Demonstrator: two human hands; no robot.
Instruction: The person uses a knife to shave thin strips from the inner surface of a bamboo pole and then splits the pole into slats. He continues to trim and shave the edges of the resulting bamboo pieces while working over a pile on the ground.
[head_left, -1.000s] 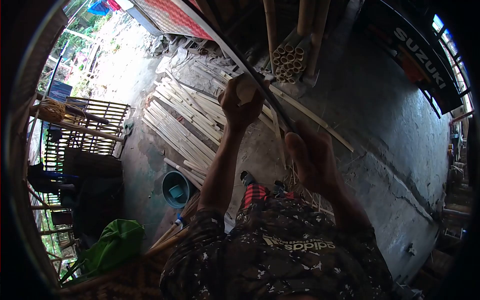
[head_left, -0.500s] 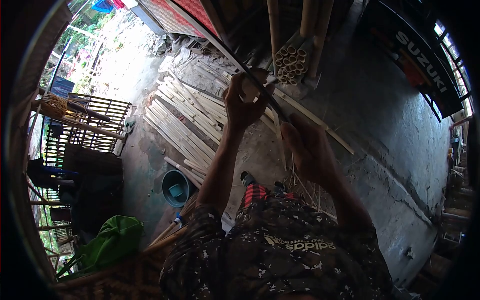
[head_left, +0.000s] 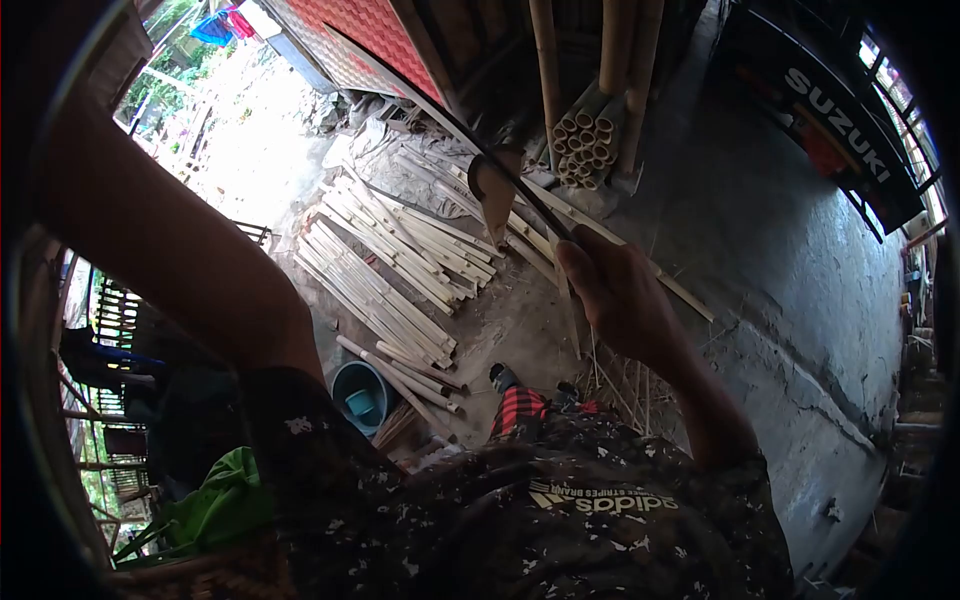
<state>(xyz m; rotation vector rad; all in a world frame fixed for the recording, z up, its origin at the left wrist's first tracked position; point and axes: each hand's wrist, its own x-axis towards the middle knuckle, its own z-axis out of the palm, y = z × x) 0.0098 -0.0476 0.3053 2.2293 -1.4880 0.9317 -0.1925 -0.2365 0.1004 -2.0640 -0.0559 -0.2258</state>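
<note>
My right hand [head_left: 615,300] is wrapped round the near end of a long thin strip [head_left: 462,132], dark along its edge. From the fist the strip slants up and left past a brown, flat, upright piece [head_left: 497,195] with a dark curved edge, which it overlaps in this view. The strip's far end narrows near the red-and-white woven wall [head_left: 370,40]. My left forearm [head_left: 200,250] reaches across to the upper left, and the hand itself is lost beyond the dark edge of the view.
Pale bamboo slats [head_left: 375,285] cover the floor ahead. Cut bamboo tubes [head_left: 585,145] are bundled beside upright poles. Lower left are a blue basin [head_left: 345,385] holding a small tub and a green bag [head_left: 220,500]. A dark SUZUKI panel [head_left: 810,110] stands at the right.
My left hand has left the strip near the brown piece and swung far out to the upper left. My right hand keeps its hold on the near end.
</note>
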